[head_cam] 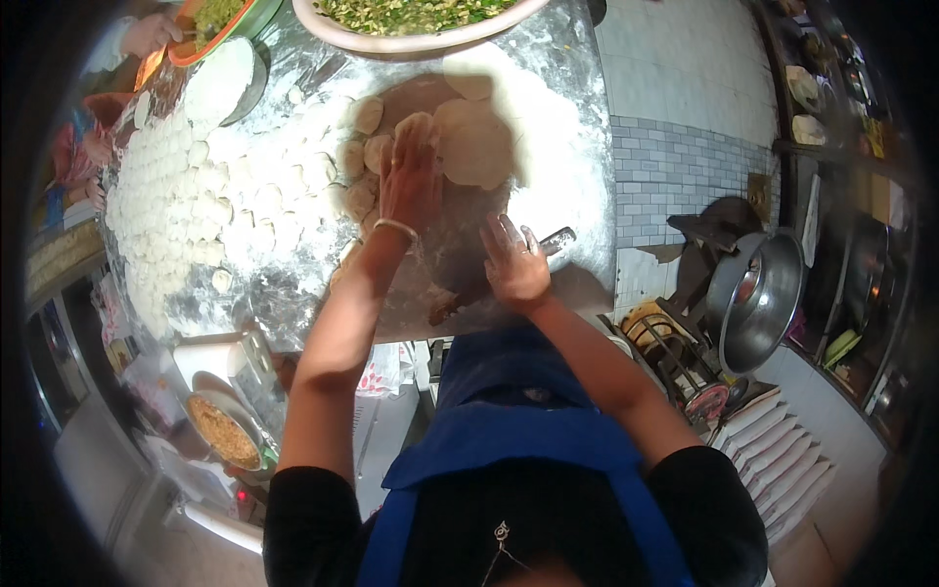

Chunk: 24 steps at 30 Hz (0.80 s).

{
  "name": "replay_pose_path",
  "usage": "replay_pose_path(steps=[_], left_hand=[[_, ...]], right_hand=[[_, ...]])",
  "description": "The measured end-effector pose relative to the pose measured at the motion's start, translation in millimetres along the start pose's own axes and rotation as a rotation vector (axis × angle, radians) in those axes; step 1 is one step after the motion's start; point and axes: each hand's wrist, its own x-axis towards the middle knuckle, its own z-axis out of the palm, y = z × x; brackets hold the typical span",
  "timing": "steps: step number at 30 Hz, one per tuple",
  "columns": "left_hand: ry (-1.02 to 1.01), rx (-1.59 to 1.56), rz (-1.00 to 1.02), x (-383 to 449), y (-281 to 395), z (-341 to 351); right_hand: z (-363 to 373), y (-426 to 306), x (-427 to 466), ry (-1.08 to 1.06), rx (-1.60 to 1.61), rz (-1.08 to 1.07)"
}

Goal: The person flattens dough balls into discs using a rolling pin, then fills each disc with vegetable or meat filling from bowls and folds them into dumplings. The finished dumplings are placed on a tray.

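My left hand (411, 180) reaches across the floured metal table. Its fingertips are at a dough piece (413, 123); whether they grip it is hidden. Just right of those fingers lies a flat, round sheet of dough (475, 143), with another pale dough round (473, 70) beyond it. My right hand (519, 270) is over the table's near part, fingers apart and dusted with flour. Beside it sticks out the end of what looks like a rolling pin (557, 241), partly hidden by the hand. Several dough pieces (359, 158) sit left of my left hand.
Many small dough pieces (213, 176) cover the table's left side. A basin of chopped greens (418, 37) stands at the far edge. Another person's hand (150, 35) is by an orange bowl (202, 51). A metal wok (759, 301) stands right, a bowl of filling (224, 429) lower left.
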Motion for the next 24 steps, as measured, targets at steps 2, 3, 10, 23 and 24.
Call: replay_pose_path(steps=[2,3,10,23,24], left_hand=[[0.043,-0.043,-0.02,19,-26,31],[0.057,-0.069,-0.036,23,-40,48],[-0.315,-0.213,-0.174,-13,-12,1],[-0.223,-0.567,-0.454,-110,26,-11],[-0.263,-0.664,-0.533,-120,38,-22]], right_hand=[[9,1,-1,0.041,-0.018,-0.026],[11,0,-2,0.025,-0.024,-0.029],[7,0,3,-0.033,-0.071,0.006],[12,-14,-2,0.015,-0.1,-0.007],[12,-16,10,-0.014,-0.139,-0.002]])
